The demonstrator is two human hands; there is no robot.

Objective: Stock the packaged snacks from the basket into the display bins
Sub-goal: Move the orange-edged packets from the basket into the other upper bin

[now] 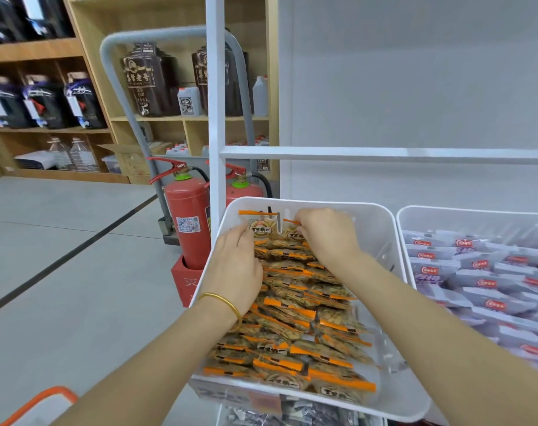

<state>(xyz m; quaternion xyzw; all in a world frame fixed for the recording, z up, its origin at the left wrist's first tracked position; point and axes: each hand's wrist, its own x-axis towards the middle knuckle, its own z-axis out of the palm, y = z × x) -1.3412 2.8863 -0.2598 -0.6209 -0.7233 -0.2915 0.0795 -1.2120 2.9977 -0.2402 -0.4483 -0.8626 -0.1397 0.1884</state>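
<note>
Down at the left showed a corner of the orange basket (37,404). Just past it sat a white bin (381,238) full of orange snack packs (295,318) in rows. The left hand (235,265), with a gold bracelet (221,301), had its fingers bent and close together, tips on a standing pack (260,229) at the far end; I could not tell if it held it. The right hand (326,233) curled its fingers round pack tops beside it. Purple packs (492,272) lay to the right. Behind stood a red fire extinguisher (187,222) and dark jars (151,78)
</note>
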